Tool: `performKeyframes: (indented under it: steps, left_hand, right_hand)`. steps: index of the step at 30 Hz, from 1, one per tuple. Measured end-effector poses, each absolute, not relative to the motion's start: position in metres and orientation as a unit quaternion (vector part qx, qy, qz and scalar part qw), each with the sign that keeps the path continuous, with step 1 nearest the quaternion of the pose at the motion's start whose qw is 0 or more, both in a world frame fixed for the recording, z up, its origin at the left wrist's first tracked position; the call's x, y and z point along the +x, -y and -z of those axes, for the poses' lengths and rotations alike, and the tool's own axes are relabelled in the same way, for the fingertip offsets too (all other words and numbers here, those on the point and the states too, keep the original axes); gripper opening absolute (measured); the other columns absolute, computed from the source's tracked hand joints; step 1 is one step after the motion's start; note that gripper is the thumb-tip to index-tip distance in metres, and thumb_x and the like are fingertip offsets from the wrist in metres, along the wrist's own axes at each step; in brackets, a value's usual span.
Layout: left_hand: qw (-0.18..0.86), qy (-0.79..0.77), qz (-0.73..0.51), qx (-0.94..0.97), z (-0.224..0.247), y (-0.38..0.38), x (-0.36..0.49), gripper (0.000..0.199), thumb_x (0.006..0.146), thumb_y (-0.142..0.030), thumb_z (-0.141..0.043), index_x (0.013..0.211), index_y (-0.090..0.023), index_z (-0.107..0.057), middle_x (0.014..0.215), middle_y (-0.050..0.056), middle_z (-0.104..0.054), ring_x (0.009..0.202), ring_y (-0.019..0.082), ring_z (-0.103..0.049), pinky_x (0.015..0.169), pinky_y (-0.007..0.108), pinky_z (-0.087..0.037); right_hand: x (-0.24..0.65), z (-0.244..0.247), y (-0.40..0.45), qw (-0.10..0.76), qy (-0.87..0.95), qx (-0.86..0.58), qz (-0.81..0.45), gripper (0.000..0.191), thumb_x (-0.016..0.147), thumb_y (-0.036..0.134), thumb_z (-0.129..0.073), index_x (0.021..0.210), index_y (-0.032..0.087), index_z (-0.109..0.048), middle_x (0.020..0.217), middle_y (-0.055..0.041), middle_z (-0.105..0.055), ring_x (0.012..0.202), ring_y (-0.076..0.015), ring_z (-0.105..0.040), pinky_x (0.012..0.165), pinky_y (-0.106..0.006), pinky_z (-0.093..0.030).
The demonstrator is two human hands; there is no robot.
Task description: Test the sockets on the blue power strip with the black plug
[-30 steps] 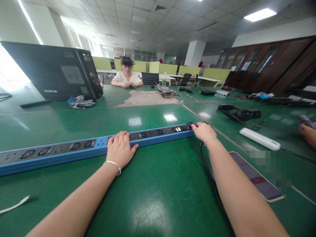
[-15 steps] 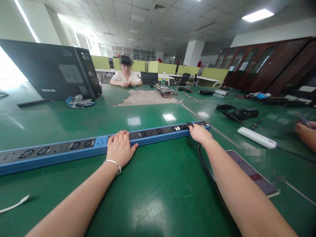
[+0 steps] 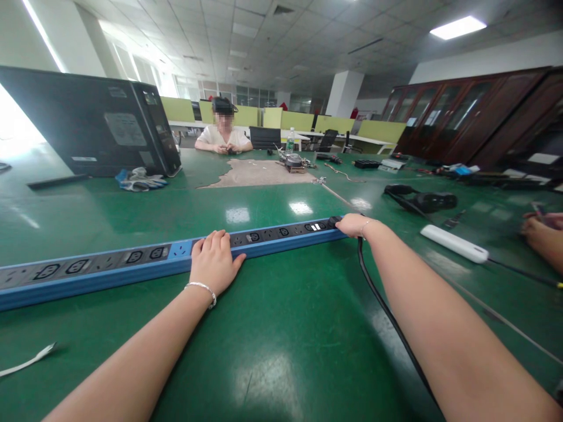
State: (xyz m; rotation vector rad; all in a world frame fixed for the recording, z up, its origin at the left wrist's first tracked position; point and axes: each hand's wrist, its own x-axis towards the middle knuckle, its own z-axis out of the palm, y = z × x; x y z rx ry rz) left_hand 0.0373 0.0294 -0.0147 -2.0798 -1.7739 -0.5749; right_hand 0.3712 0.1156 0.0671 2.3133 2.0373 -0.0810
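Across the green table lies a long blue-edged power strip (image 3: 149, 259) with a row of black sockets. My left hand (image 3: 214, 261) grips it near the middle, fingers over the top and thumb against the near side. Toward the strip's right end, my right hand (image 3: 352, 224) is closed round a black plug (image 3: 335, 222), which sits at the socket face. How deep the plug is seated cannot be made out. Its black cord (image 3: 382, 310) runs down under my right forearm. The strip's far right end is hidden behind my right hand.
A black computer case (image 3: 101, 120) stands at the left, with gloves (image 3: 139, 180) beside it. At right lie a white bar-shaped device (image 3: 455, 244) and a black strapped object (image 3: 422, 200). Another person (image 3: 224, 132) sits opposite; another person's hand (image 3: 543, 231) shows at the right edge.
My right wrist and forearm have turned and swung rightward, with the hand still on the plug. The tablet-like device beside that forearm is now out of sight. My left hand has stayed put.
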Motion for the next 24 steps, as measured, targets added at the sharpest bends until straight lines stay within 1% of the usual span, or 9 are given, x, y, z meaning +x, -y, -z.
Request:
performKeyframes:
  steps: [4,7,9,12,17,21,24]
  left_hand:
    - [0.175,0.624,0.199,-0.735,0.015,-0.03,0.037,0.053,0.08,-0.046,-0.043,0.119,-0.009,-0.048,0.128,0.018,-0.051,0.121,0.03,-0.043,0.099,0.045,-0.029]
    - [0.173,0.625,0.201,-0.734,0.016,-0.031,0.037,0.054,0.08,-0.046,-0.043,0.12,-0.01,-0.048,0.128,0.018,-0.051,0.122,0.03,-0.042,0.099,0.045,-0.029]
    - [0.169,0.625,0.202,-0.734,0.016,-0.031,0.038,0.055,0.08,-0.046,-0.043,0.12,-0.009,-0.047,0.128,0.018,-0.051,0.123,0.03,-0.042,0.099,0.046,-0.029]
    - [0.166,0.628,0.201,-0.733,0.016,-0.031,0.038,0.054,0.08,-0.046,-0.044,0.12,-0.009,-0.048,0.128,0.018,-0.051,0.123,0.03,-0.042,0.1,0.045,-0.029]
    - [0.166,0.628,0.2,-0.733,0.015,-0.031,0.038,0.054,0.08,-0.046,-0.044,0.12,-0.009,-0.047,0.128,0.018,-0.051,0.122,0.03,-0.042,0.1,0.045,-0.028]
    - [0.163,0.627,0.201,-0.735,0.016,-0.031,0.037,0.054,0.08,-0.046,-0.042,0.121,-0.011,-0.047,0.128,0.018,-0.051,0.123,0.03,-0.041,0.1,0.046,-0.028]
    - [0.163,0.63,0.199,-0.733,0.016,-0.031,0.038,0.054,0.08,-0.047,-0.042,0.121,-0.011,-0.047,0.128,0.018,-0.051,0.122,0.03,-0.042,0.1,0.046,-0.028]
  right_hand:
    - [0.369,-0.077,-0.119,0.128,-0.637,0.757,0.073,0.029,0.078,0.025,-0.049,0.064,0.01,-0.069,0.052,-0.0113,-0.061,0.066,-0.0261,-0.064,0.068,-0.035,-0.047]
    - [0.371,-0.081,-0.13,0.193,-0.631,0.745,0.097,0.03,0.079,0.026,-0.046,0.064,0.013,-0.069,0.053,-0.0089,-0.061,0.064,-0.0235,-0.063,0.069,-0.035,-0.047]
    - [0.373,-0.081,-0.137,0.221,-0.624,0.741,0.111,0.03,0.079,0.028,-0.046,0.065,0.013,-0.068,0.053,-0.0083,-0.061,0.063,-0.0233,-0.062,0.068,-0.036,-0.047]
    - [0.375,-0.077,-0.138,0.209,-0.62,0.748,0.111,0.03,0.078,0.029,-0.046,0.067,0.012,-0.068,0.052,-0.0081,-0.06,0.063,-0.0242,-0.062,0.068,-0.037,-0.047]
    - [0.369,-0.07,-0.122,0.174,-0.63,0.754,0.07,0.031,0.08,0.025,-0.046,0.065,0.01,-0.069,0.055,-0.0122,-0.062,0.074,-0.0267,-0.064,0.075,-0.035,-0.046]
    - [0.365,-0.071,-0.117,0.161,-0.625,0.761,0.069,0.03,0.08,0.025,-0.047,0.071,0.009,-0.071,0.058,-0.0137,-0.064,0.075,-0.0279,-0.065,0.073,-0.035,-0.047]
    - [0.368,-0.069,-0.119,0.145,-0.624,0.765,0.069,0.029,0.08,0.027,-0.047,0.078,0.01,-0.071,0.063,-0.0141,-0.066,0.08,-0.0285,-0.065,0.075,-0.035,-0.046]
